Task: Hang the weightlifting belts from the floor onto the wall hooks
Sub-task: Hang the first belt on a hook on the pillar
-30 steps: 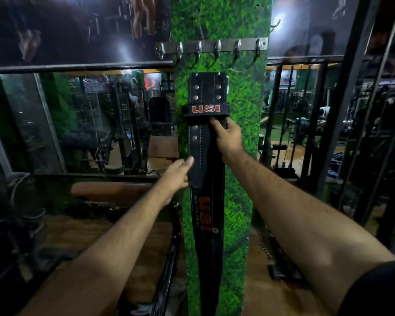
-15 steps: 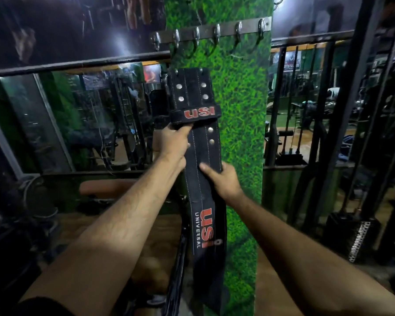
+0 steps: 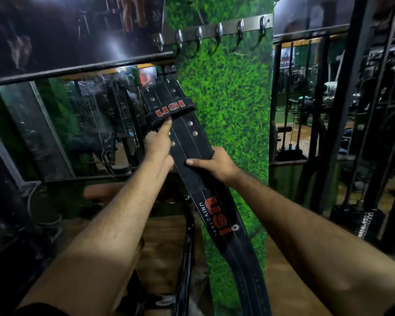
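A long black weightlifting belt (image 3: 192,142) with red "USI" lettering slants up and to the left in front of a green grass-patterned pillar (image 3: 233,99). My left hand (image 3: 157,142) grips its left edge just below the loop marked "USI", index finger touching the loop. My right hand (image 3: 214,163) clamps the belt's right edge a little lower. The belt's lower end hangs down toward the floor. Well above the belt's top, a metal rail of several hooks (image 3: 219,30) is fixed across the pillar, all bare.
A mirror wall (image 3: 78,124) with a dark horizontal bar lies left of the pillar. Black vertical machine frames (image 3: 342,110) and a weight stack (image 3: 360,220) stand to the right. A padded bench (image 3: 100,190) and a black curved bar sit low at centre-left.
The belt's top has tilted leftward and dropped away from the hooks. My left hand moved up from the belt's side to below the loop; my right hand slid down from below the loop.
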The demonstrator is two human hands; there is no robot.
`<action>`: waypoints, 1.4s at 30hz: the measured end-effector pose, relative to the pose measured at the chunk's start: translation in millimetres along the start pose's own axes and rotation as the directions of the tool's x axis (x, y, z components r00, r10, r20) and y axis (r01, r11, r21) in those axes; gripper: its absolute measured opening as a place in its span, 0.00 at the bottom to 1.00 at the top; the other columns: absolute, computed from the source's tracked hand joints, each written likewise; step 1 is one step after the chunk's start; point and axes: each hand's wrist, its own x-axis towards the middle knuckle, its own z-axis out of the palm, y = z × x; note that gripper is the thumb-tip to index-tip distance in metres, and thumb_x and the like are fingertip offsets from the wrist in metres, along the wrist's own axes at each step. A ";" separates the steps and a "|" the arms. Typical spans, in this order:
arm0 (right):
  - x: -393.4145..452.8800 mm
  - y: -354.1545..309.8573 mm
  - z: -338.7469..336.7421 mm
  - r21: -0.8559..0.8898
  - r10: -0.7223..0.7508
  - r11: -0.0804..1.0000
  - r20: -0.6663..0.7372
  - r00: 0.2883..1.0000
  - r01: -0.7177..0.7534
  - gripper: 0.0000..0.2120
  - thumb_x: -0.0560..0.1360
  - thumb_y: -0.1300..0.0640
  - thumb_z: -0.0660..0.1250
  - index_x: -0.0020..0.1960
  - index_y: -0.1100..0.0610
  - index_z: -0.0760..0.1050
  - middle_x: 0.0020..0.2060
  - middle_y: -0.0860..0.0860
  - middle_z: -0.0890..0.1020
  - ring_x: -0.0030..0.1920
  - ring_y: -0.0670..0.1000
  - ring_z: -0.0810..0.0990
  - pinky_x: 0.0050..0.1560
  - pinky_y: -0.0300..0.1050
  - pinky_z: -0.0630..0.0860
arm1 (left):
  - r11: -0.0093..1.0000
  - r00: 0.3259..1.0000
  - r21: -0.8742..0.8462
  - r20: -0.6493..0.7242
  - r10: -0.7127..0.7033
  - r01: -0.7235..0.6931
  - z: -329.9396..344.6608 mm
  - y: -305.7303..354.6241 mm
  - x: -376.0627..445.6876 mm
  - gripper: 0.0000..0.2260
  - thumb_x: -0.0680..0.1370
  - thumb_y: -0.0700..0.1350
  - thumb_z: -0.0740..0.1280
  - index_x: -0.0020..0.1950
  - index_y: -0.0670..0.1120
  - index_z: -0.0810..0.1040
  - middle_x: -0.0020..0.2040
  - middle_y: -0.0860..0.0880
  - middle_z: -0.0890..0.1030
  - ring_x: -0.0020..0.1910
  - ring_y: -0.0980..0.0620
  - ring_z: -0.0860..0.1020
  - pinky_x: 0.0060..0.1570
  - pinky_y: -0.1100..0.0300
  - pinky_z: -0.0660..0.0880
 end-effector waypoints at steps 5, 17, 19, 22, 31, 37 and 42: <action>-38.9 75.0 -8.6 -0.124 0.325 0.938 -0.015 0.946 -0.324 0.34 0.58 0.42 0.85 0.55 0.62 0.84 0.48 0.56 0.88 0.49 0.58 0.88 0.57 0.61 0.83 | 0.999 1.000 0.041 0.020 0.016 -0.017 -2.8 -1.3 -3.6 0.05 0.77 0.44 0.73 0.44 0.45 0.80 0.39 0.45 0.84 0.34 0.47 0.81 0.35 0.55 0.77; -30.5 30.5 12.5 -0.166 0.260 0.943 -0.177 0.949 -0.289 0.26 0.71 0.32 0.71 0.43 0.57 0.79 0.32 0.52 0.79 0.31 0.51 0.79 0.34 0.43 0.77 | 0.998 0.997 0.057 0.067 0.025 -0.029 -44.8 -3.1 4.3 0.15 0.73 0.48 0.76 0.57 0.44 0.81 0.51 0.42 0.87 0.44 0.44 0.85 0.34 0.57 0.80; -23.3 14.1 21.9 -0.077 0.226 0.966 -0.218 0.949 -0.248 0.22 0.77 0.37 0.67 0.42 0.56 0.78 0.29 0.51 0.76 0.27 0.49 0.76 0.30 0.40 0.75 | 0.992 0.995 0.110 0.083 0.055 -0.064 -51.7 -6.1 1.3 0.16 0.71 0.50 0.77 0.56 0.50 0.81 0.51 0.44 0.87 0.48 0.43 0.86 0.39 0.53 0.82; -11.7 -1.2 34.5 0.014 0.191 0.981 -0.279 0.941 -0.194 0.18 0.79 0.40 0.66 0.47 0.55 0.78 0.31 0.50 0.76 0.27 0.47 0.75 0.29 0.38 0.74 | 0.980 0.990 0.185 0.134 0.045 -0.070 -60.2 -11.5 -5.7 0.13 0.78 0.43 0.71 0.62 0.45 0.77 0.47 0.49 0.84 0.41 0.51 0.83 0.30 0.61 0.76; -6.2 -19.0 45.1 0.039 0.261 0.965 -0.275 0.925 -0.260 0.13 0.79 0.44 0.68 0.55 0.52 0.78 0.41 0.47 0.82 0.38 0.47 0.81 0.37 0.43 0.79 | 0.975 0.864 0.213 0.480 -0.154 0.056 -88.0 -25.0 -25.4 0.16 0.77 0.32 0.66 0.62 0.44 0.73 0.49 0.45 0.83 0.45 0.48 0.82 0.44 0.55 0.82; -21.1 -5.3 30.3 -0.068 0.248 0.956 -0.334 0.909 -0.286 0.09 0.77 0.52 0.72 0.53 0.51 0.74 0.42 0.47 0.84 0.35 0.44 0.82 0.32 0.41 0.79 | 0.961 0.671 0.222 0.689 -0.275 0.165 -81.1 -13.8 -24.5 0.20 0.78 0.48 0.63 0.67 0.41 0.77 0.61 0.40 0.83 0.58 0.43 0.82 0.60 0.48 0.78; -24.9 -9.2 15.1 -0.074 0.155 0.979 -0.325 0.933 -0.189 0.14 0.75 0.62 0.74 0.59 0.56 0.77 0.48 0.52 0.86 0.41 0.47 0.86 0.38 0.44 0.83 | 0.938 0.904 0.330 0.358 -0.232 0.110 -37.1 -27.4 -28.4 0.19 0.82 0.59 0.62 0.61 0.46 0.81 0.56 0.45 0.86 0.55 0.41 0.85 0.54 0.44 0.83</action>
